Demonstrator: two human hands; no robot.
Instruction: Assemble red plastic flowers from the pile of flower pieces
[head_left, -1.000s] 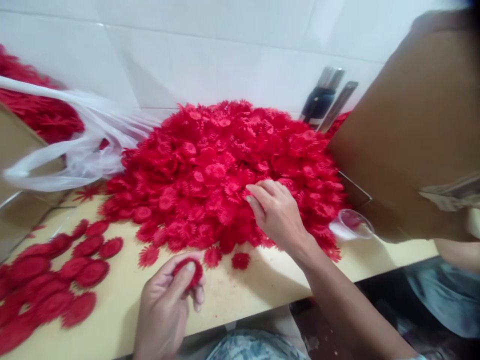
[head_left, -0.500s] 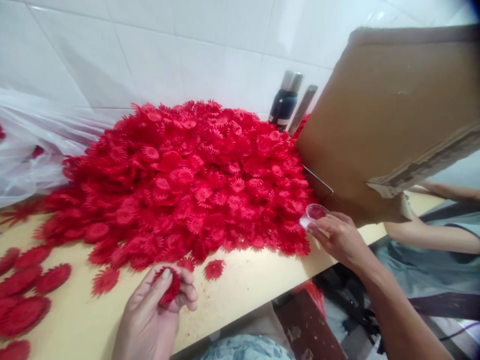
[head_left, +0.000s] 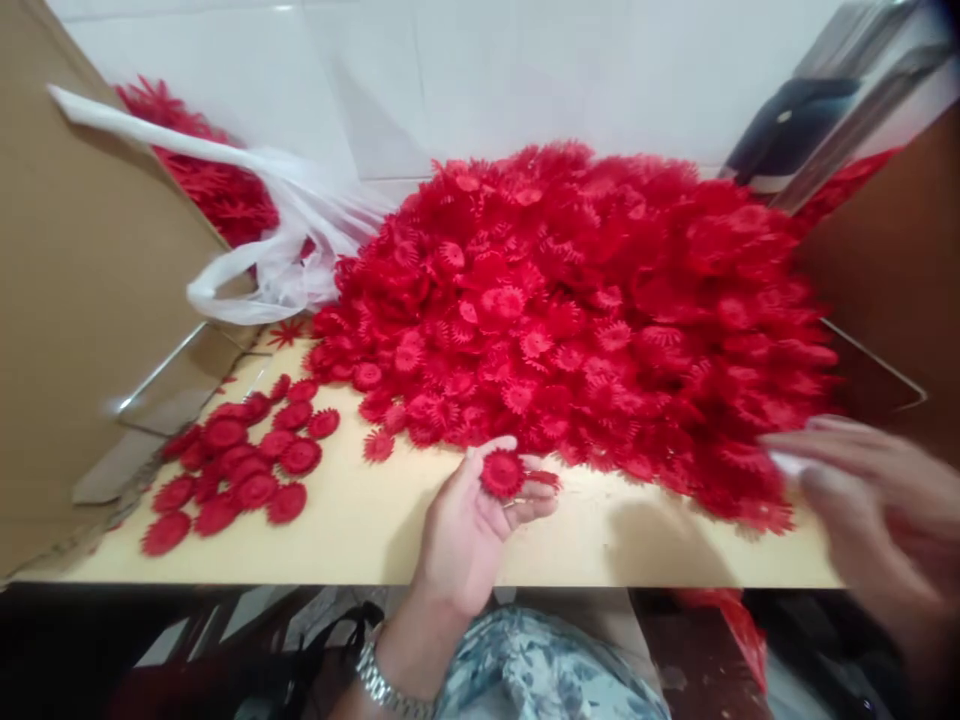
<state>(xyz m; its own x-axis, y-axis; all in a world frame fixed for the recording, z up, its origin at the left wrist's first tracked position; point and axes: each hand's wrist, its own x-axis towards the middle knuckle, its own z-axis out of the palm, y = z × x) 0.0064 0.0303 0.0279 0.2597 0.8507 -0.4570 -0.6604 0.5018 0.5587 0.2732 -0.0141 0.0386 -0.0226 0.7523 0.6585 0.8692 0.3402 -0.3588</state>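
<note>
Person sorting red plastic flower pieces at table edge. Left hand lying palm up near table's front edge, fingers loosely curled, cradling one red flower disc. Right hand blurring at right, near pile's near-right corner; pale thing at fingertips, grip cannot be told. Big red flower pile heaping just beyond both hands. Assembled discs lying in group at left. Step in hand, by judgement: building one disc; next move likely calling for picking matching piece from pile and pressing it onto held disc.

White tiled wall behind pale wood bench, bright light.
</note>
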